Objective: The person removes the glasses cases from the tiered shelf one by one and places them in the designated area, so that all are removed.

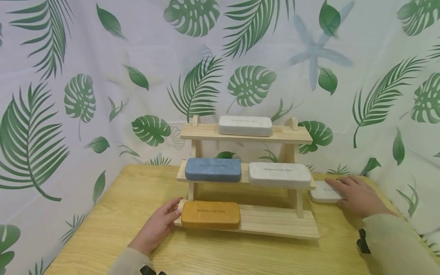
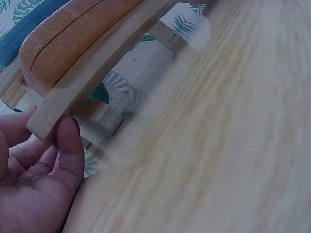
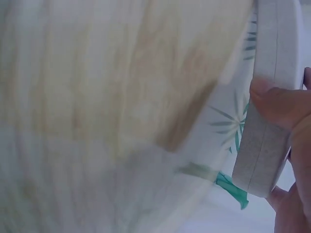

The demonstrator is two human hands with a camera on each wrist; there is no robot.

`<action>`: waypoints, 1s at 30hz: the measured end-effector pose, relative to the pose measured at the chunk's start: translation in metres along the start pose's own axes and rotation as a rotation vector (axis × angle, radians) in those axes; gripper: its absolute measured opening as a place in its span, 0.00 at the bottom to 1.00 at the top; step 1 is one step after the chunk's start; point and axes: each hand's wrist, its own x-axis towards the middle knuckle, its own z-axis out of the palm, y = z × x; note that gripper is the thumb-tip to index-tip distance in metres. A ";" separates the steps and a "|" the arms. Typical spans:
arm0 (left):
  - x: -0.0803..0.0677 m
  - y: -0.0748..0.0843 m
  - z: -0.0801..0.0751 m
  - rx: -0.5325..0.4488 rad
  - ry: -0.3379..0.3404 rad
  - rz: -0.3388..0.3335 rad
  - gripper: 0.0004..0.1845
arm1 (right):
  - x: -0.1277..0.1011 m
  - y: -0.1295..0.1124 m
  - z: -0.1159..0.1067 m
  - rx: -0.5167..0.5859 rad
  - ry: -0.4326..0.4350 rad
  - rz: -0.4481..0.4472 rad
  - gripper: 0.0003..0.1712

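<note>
The left hand (image 1: 158, 226) pinches the lowest shelf (image 1: 275, 220) at its left end; the right hand (image 1: 360, 195) grips a white case (image 1: 324, 192), right of the stand (image 1: 245, 134). Probably this is the grasping step; moving it calls for clearing the stand's right side.

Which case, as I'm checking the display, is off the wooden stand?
The white case gripped by the right hand, beside the wooden stand; the other four cases rest on it.
</note>
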 end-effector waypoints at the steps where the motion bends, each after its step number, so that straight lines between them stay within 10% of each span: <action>1: 0.000 0.000 0.000 -0.005 -0.002 -0.002 0.34 | 0.000 0.000 0.001 0.006 -0.007 0.010 0.45; 30: 0.001 0.002 0.001 -0.024 -0.038 0.048 0.32 | -0.003 -0.013 0.015 0.105 -0.075 0.135 0.36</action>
